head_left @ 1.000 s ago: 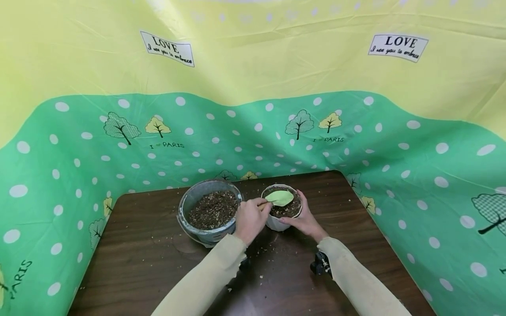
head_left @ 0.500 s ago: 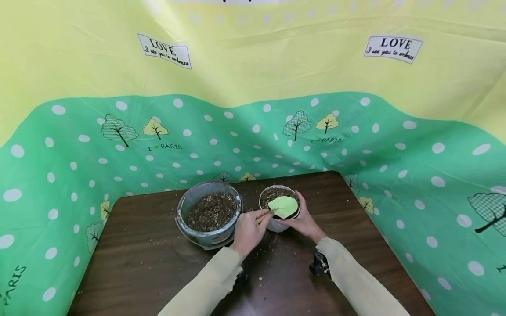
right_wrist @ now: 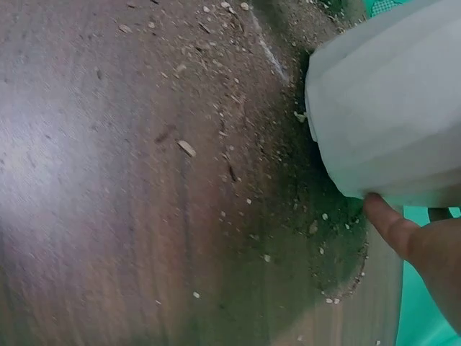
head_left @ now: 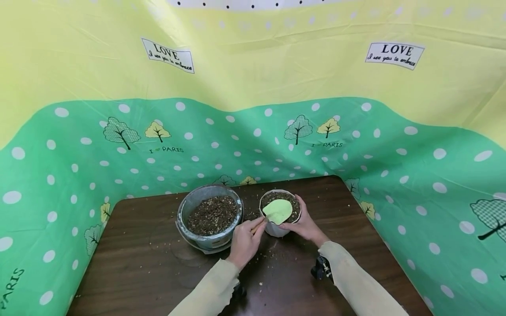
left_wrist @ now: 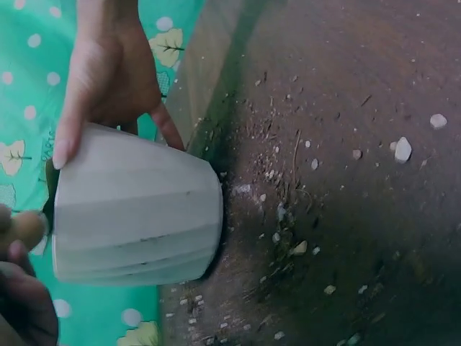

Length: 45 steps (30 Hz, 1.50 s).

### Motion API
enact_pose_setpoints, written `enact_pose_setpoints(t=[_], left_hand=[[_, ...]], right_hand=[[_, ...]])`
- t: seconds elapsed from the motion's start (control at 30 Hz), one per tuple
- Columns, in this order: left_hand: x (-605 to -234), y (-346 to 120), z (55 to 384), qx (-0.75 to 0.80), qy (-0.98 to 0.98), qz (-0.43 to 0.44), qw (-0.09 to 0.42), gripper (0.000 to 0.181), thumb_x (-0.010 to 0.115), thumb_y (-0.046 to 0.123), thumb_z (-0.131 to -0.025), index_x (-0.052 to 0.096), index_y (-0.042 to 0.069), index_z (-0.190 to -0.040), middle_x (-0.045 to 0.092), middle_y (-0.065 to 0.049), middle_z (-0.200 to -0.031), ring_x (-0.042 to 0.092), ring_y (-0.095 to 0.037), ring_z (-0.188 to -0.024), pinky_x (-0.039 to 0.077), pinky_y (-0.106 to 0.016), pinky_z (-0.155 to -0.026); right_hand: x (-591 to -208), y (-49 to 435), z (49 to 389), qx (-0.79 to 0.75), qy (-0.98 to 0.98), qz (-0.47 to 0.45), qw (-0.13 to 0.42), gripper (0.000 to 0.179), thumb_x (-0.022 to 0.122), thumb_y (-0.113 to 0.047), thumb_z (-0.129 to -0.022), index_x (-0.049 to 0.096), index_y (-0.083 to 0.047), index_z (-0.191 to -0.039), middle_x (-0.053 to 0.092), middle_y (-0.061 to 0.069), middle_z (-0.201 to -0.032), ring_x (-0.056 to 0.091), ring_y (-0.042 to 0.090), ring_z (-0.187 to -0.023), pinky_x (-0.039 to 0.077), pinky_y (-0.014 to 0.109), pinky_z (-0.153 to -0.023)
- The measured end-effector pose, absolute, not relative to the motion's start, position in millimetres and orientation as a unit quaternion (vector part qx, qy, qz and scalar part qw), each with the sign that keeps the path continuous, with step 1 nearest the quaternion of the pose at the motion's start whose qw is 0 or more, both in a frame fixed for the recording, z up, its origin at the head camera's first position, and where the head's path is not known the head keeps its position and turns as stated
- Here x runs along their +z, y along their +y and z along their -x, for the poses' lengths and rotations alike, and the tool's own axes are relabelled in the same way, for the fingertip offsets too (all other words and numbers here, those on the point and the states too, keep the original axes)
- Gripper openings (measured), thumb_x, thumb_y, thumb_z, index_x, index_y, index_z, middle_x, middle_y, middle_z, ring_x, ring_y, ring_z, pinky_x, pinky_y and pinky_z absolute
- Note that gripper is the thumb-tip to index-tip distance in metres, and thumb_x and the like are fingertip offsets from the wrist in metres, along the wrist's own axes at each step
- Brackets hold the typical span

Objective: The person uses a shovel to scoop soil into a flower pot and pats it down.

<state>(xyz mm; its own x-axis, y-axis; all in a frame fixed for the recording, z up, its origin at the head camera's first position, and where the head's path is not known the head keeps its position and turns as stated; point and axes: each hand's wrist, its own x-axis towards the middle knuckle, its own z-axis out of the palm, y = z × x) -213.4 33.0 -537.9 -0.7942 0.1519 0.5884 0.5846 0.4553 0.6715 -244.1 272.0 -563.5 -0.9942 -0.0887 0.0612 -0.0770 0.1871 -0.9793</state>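
In the head view my left hand (head_left: 244, 242) grips the wooden handle of a small trowel (head_left: 278, 211). Its light green blade lies over the dark soil inside a white faceted flowerpot (head_left: 276, 231). My right hand (head_left: 308, 224) holds that pot from the right, thumb at the near rim. The left wrist view shows the pot's side wall (left_wrist: 137, 209), the trowel's handle end (left_wrist: 27, 229) and part of my left hand (left_wrist: 25, 303). From the right wrist, one finger (right_wrist: 392, 227) touches the pot's lower wall. The blade covers part of the soil.
Left of the pot stands a grey bucket (head_left: 209, 242) partly filled with soil (head_left: 213, 216), its handle lowered. Crumbs and pale bits lie scattered over the brown wooden table (head_left: 158, 272). A green and yellow printed cloth (head_left: 237, 145) hangs behind and along the sides.
The trowel blade has moved over the pot's soil, first right and nearer, then back left. My left hand has drawn slightly nearer; my right hand stays on the pot.
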Motion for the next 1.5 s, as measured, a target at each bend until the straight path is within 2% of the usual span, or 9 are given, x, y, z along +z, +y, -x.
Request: enact_pose_setpoints(t=[0.3,0.57,0.7,0.8,0.9,1.0,1.13,1.33,1.5], left_hand=[[-539.3,33.0,213.8,-0.480,-0.822,0.198,0.234,0.022,0.074,0.020,-0.092,0.077,0.009,-0.111,0.075,0.000,-0.098,0.070,-0.014,-0.085,0.056,-0.035,-0.075],[-537.5,33.6,210.1,-0.485,-0.823,0.190,0.228,0.021,0.074,0.020,-0.092,0.078,0.009,-0.109,0.075,-0.001,-0.101,0.071,-0.013,-0.089,0.057,-0.034,-0.075],[-536.9,35.3,206.9,-0.484,-0.823,0.196,0.224,0.021,0.075,0.019,-0.092,0.078,0.008,-0.109,0.075,-0.001,-0.102,0.071,-0.013,-0.091,0.057,-0.034,-0.075],[-535.2,37.4,205.0,-0.487,-0.822,0.204,0.214,0.021,0.074,0.018,-0.092,0.078,0.009,-0.110,0.074,-0.002,-0.102,0.070,-0.013,-0.093,0.057,-0.033,-0.076],[-533.2,38.8,204.3,-0.487,-0.823,0.210,0.204,0.021,0.073,0.019,-0.093,0.078,0.008,-0.111,0.074,-0.002,-0.103,0.070,-0.011,-0.094,0.056,-0.033,-0.078],[-532.4,39.1,204.1,-0.486,-0.824,0.215,0.197,0.021,0.073,0.019,-0.093,0.078,0.007,-0.110,0.074,-0.002,-0.103,0.069,-0.011,-0.095,0.057,-0.033,-0.078],[-532.3,39.6,205.2,-0.487,-0.824,0.215,0.193,0.021,0.072,0.019,-0.093,0.078,0.007,-0.110,0.074,-0.003,-0.102,0.070,-0.011,-0.094,0.057,-0.033,-0.077],[-530.1,41.4,206.3,-0.485,-0.828,0.210,0.187,0.021,0.073,0.018,-0.093,0.078,0.008,-0.111,0.074,-0.003,-0.103,0.070,-0.013,-0.093,0.057,-0.034,-0.077],[-529.1,42.0,206.2,-0.483,-0.826,0.214,0.194,0.020,0.074,0.017,-0.092,0.078,0.008,-0.109,0.075,-0.003,-0.102,0.070,-0.013,-0.093,0.057,-0.034,-0.076]], right_hand=[[-551.4,297.0,254.9,-0.573,0.813,0.087,0.061,0.120,0.088,-0.008,-0.076,0.002,-0.008,-0.159,0.016,0.027,-0.156,0.027,0.046,-0.138,0.029,0.055,-0.108],[-536.0,332.2,260.9,-0.526,0.834,0.112,0.121,0.110,0.085,-0.014,-0.081,0.009,-0.009,-0.160,0.013,0.028,-0.159,0.022,0.048,-0.142,0.037,0.052,-0.104],[-533.8,344.9,257.2,-0.553,0.818,0.063,0.146,0.091,0.076,-0.013,-0.090,0.016,0.000,-0.157,0.025,0.034,-0.153,0.036,0.049,-0.135,0.049,0.054,-0.092],[-535.3,344.0,248.4,-0.571,0.805,0.009,0.163,0.084,0.069,-0.022,-0.096,0.016,0.001,-0.157,0.032,0.035,-0.149,0.047,0.048,-0.127,0.050,0.057,-0.087],[-538.9,335.2,236.2,-0.595,0.783,-0.031,0.178,0.085,0.063,-0.033,-0.100,0.009,-0.002,-0.158,0.039,0.034,-0.142,0.057,0.045,-0.115,0.051,0.059,-0.085],[-541.6,324.1,225.7,-0.633,0.749,-0.057,0.187,0.085,0.058,-0.039,-0.101,0.004,-0.008,-0.160,0.052,0.032,-0.122,0.067,0.039,-0.094,0.054,0.057,-0.078],[-537.8,311.8,220.0,-0.677,0.712,-0.058,0.176,0.081,0.055,-0.035,-0.103,0.003,-0.010,-0.159,0.061,0.026,-0.097,0.068,0.029,-0.072,0.057,0.054,-0.069],[-524.5,313.9,228.6,-0.638,0.748,-0.060,0.172,0.065,0.049,-0.017,-0.103,0.018,-0.005,-0.158,0.058,0.019,-0.086,0.063,0.025,-0.066,0.058,0.050,-0.061],[-516.7,323.2,238.0,-0.587,0.790,-0.032,0.176,0.051,0.045,-0.015,-0.106,0.033,0.000,-0.153,0.056,0.018,-0.081,0.059,0.025,-0.067,0.058,0.049,-0.059]])
